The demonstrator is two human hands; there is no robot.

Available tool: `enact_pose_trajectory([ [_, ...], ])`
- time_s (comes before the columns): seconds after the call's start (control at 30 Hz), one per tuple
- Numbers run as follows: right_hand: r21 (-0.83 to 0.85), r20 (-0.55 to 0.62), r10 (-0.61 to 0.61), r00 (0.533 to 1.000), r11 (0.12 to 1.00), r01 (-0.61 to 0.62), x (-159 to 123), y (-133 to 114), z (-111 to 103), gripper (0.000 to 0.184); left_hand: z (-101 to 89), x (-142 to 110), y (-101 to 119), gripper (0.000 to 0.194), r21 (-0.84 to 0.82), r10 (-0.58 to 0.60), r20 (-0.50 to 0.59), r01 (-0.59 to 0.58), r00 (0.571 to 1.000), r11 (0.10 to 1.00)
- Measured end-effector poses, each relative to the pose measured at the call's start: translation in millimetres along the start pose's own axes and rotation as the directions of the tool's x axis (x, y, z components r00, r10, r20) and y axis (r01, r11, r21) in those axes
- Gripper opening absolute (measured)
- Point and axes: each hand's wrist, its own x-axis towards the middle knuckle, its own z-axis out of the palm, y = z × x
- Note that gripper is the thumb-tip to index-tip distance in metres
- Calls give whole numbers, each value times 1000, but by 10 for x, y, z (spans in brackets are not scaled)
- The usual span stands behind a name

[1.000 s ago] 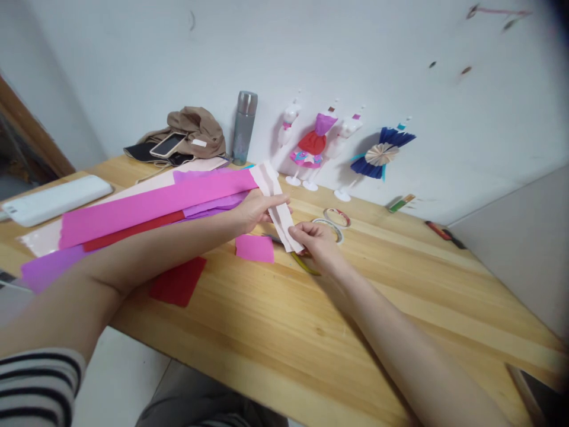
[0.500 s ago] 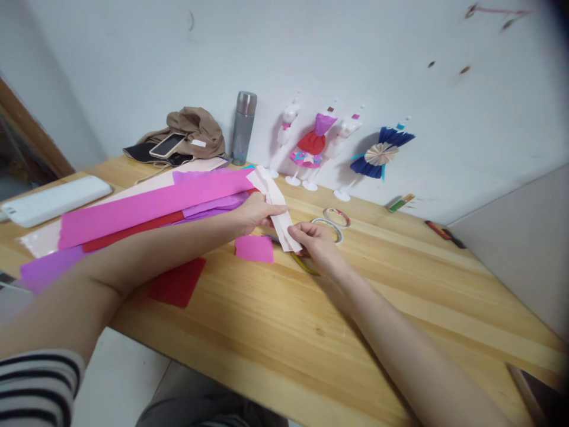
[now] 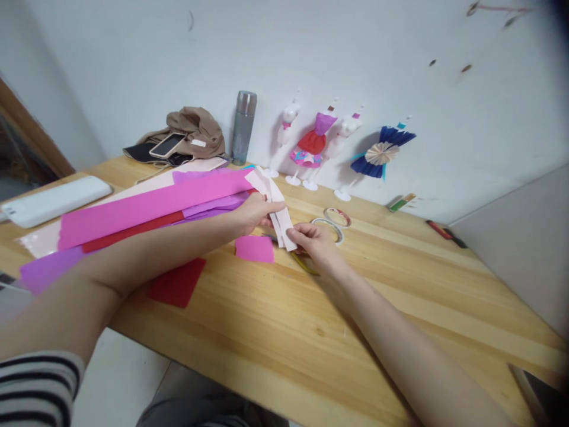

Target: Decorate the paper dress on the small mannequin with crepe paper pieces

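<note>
A pale pink crepe paper strip (image 3: 278, 224), folded lengthwise, is held above the table between both hands. My left hand (image 3: 255, 212) is closed on its middle, thumb across the top. At the near lower end, my right hand (image 3: 311, 237) pinches the strip between thumb and fingers. Beneath the hands, a pair of scissors with a yellow handle (image 3: 306, 264) is mostly hidden. A small bright pink paper piece (image 3: 254, 249) lies just left of them. Two tape rolls (image 3: 338, 217) rest on the table beyond my right hand.
Pink, red and purple paper sheets (image 3: 151, 206) spread under my left arm, with a red piece (image 3: 178, 283) nearby. Along the wall stand a grey bottle (image 3: 244, 130) and several small mannequins (image 3: 313, 145). A white device (image 3: 57, 200) and bundled brown cloth (image 3: 195, 130) are left.
The strip's sides have folded inward, so it looks narrower and overlapped. My right hand has shifted slightly left with its end; my left hand has slid down a little.
</note>
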Motion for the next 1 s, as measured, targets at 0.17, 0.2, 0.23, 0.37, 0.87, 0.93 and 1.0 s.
enact_pose_trajectory([
  [0.17, -10, -25, 11, 1000, 1000, -12, -16, -49, 22, 39, -43, -2, -24, 11, 78, -21, 114, 12, 993, 997],
  [0.2, -18, -26, 11, 1000, 1000, -12, -20, -61, 26, 39, -48, 2, -32, 12, 95, -29, 131, 17, 991, 995],
  [0.23, -27, -25, 10, 1000, 1000, -10, -24, -71, 29, 39, -50, 6, -40, 13, 107, -33, 133, 19, 991, 994],
  [0.37, -49, -7, 12, 1000, 999, -13, -39, -102, 33, 40, -16, -1, -39, 16, 87, -10, 46, 6, 999, 996],
  [0.87, -70, 7, 9, 1000, 997, -8, -24, -68, 18, 39, -3, 43, -25, 18, 35, 3, -21, -3, 1000, 999],
  [0.93, -76, 2, -3, 1000, 997, 3, -19, -59, 11, 38, -11, 49, -27, 19, 18, 5, -16, -5, 1000, 1000],
  [1.0, -78, -4, -9, 1000, 997, 9, -20, -63, 9, 38, -18, 49, -24, 20, -4, -1, -3, 1, 1000, 1000],
])
